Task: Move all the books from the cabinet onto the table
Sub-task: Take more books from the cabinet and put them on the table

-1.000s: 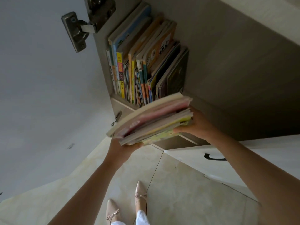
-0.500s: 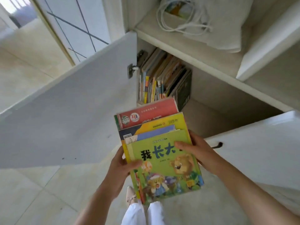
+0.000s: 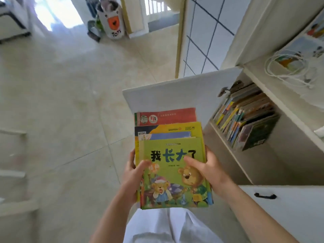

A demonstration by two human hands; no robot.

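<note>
I hold a stack of picture books [image 3: 171, 148] flat in front of me, a green one with cartoon bears on top and a red one at the bottom. My left hand [image 3: 134, 174] grips the stack's left edge with the thumb on the cover. On the right edge sits my right hand [image 3: 206, 170], its thumb also on the cover. Several more books [image 3: 245, 118] stand upright in the open cabinet [image 3: 263, 165] at the right. No table is in view.
The cabinet's left door [image 3: 175, 92] hangs open just beyond the stack; a second door with a black handle [image 3: 264, 196] is at lower right. A coiled white cable [image 3: 289, 71] lies on the cabinet top. A toy bin [image 3: 113, 20] stands far across the tiled floor.
My view has swung left, away from the cabinet and toward the room. The stack has come out level in both hands and moved away from the shelf.
</note>
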